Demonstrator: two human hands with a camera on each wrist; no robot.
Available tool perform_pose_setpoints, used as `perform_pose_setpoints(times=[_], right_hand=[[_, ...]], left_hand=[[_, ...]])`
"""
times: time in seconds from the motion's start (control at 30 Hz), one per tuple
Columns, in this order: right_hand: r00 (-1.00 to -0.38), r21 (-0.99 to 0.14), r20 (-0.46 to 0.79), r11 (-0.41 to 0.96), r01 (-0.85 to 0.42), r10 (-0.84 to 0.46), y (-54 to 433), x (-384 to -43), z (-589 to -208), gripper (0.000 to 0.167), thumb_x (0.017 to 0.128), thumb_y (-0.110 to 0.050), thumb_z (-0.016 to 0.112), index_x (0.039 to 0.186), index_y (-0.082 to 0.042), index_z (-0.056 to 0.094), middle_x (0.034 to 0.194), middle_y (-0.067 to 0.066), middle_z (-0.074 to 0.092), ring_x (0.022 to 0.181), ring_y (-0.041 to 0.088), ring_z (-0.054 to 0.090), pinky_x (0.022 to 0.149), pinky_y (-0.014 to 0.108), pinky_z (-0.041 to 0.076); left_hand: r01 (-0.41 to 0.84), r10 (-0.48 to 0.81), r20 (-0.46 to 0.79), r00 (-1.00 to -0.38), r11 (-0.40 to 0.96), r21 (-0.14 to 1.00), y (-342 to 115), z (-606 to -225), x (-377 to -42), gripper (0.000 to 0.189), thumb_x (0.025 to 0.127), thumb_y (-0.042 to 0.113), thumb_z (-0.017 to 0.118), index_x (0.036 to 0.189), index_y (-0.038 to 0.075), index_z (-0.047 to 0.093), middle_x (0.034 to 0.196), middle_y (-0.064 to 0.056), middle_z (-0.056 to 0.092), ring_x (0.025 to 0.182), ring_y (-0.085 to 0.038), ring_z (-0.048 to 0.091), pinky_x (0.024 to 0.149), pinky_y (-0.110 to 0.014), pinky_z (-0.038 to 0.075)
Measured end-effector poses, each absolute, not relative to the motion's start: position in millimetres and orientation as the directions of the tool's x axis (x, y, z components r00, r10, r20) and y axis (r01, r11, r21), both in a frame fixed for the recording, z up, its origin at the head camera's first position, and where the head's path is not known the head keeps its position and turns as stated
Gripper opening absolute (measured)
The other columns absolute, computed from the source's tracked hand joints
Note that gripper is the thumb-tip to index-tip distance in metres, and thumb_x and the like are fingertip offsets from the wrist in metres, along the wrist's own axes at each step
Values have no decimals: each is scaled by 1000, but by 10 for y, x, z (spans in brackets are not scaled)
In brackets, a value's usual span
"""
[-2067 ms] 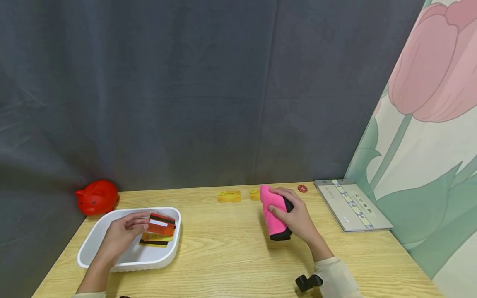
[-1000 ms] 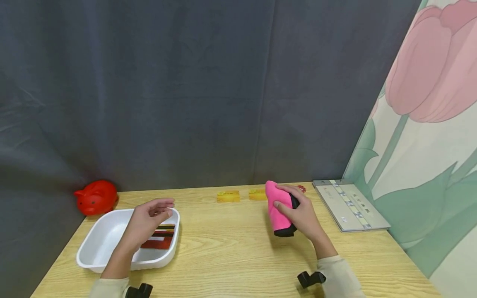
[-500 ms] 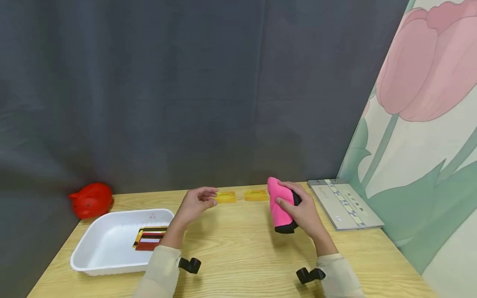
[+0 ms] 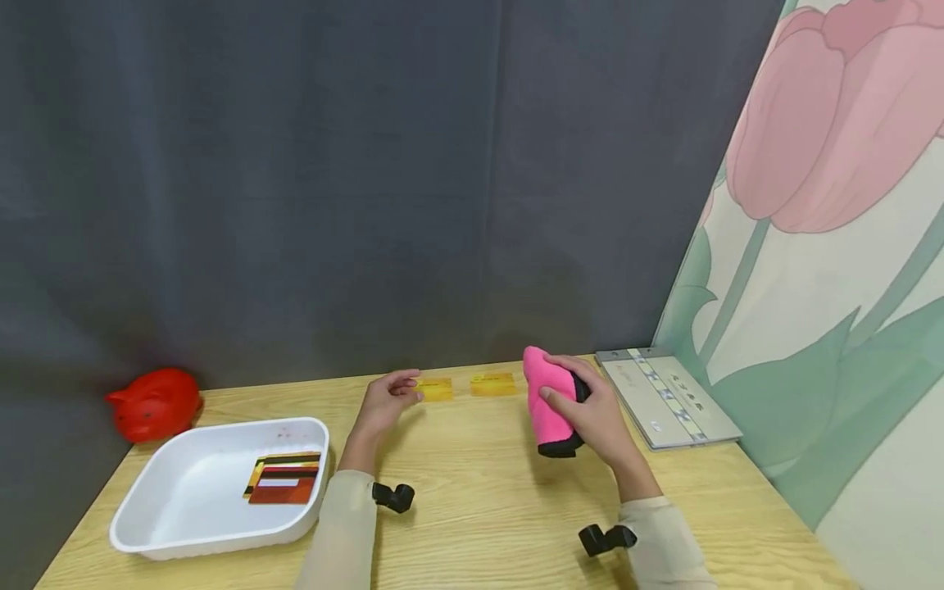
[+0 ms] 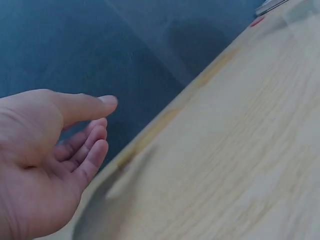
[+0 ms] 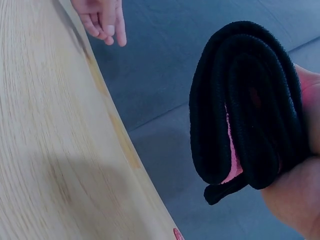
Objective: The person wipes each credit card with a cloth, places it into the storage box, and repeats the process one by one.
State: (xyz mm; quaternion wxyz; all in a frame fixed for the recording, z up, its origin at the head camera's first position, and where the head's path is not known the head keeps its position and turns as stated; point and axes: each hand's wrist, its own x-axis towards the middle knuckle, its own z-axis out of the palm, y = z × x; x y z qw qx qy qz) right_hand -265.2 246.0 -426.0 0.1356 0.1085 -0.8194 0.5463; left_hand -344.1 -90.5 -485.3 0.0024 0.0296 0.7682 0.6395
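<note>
In the head view my right hand (image 4: 596, 418) grips a folded pink cloth (image 4: 547, 406) with black edging, held above the table. The right wrist view shows the cloth's rolled black edges (image 6: 245, 110) up close. My left hand (image 4: 385, 403) hovers by the left one of two yellow cards (image 4: 437, 389), near the table's back edge. Its fingers are loosely bent and hold nothing, as the left wrist view shows on the hand (image 5: 55, 155). The other yellow card (image 4: 493, 384) lies to the right, between that card and the cloth.
A white tray (image 4: 184, 537) at the left holds a red card (image 4: 283, 489) overlapping yellow and black-striped ones. Behind it sits a red piggy bank (image 4: 156, 406). A grey album (image 4: 667, 399) lies at the back right, and a dark curtain (image 4: 295, 205) hangs behind the table.
My left hand has let go of the red card in the tray and moved right to the left yellow card. The right hand still holds the cloth. The head view has turned slightly right.
</note>
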Motion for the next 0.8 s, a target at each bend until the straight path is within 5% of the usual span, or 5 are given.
perform_pose_setpoints(times=[0.17,0.37,0.8], right_hand=[[-940,-861,340,395,-320,-20,2510,-2652,-4257,50,93,-25,78,141,-25,62,140,5,58,114,25,56,85,30,56],[-943,-867,331,384,-317,-32,2511,-2658,-4267,49,94,-24,77,141,-24,63,141,7,59,113,27,56,85,30,56],[-951,-884,306,359,-299,-40,2479,-2682,-4317,48,93,-25,78,139,-28,64,143,3,58,120,28,55,90,36,56]], left_hand=[[109,87,89,-992,270,957,-919,-5005,-3624,43,90,-3,75,132,0,67,115,-19,62,93,-14,55,78,-17,49],[135,60,121,-991,383,914,-1018,-5063,-3744,40,87,2,80,126,3,71,96,-8,50,85,-16,44,78,-29,42],[59,186,-53,-981,551,832,-1143,-4968,-3832,49,93,15,77,139,7,63,92,-4,42,89,-21,43,81,-38,36]])
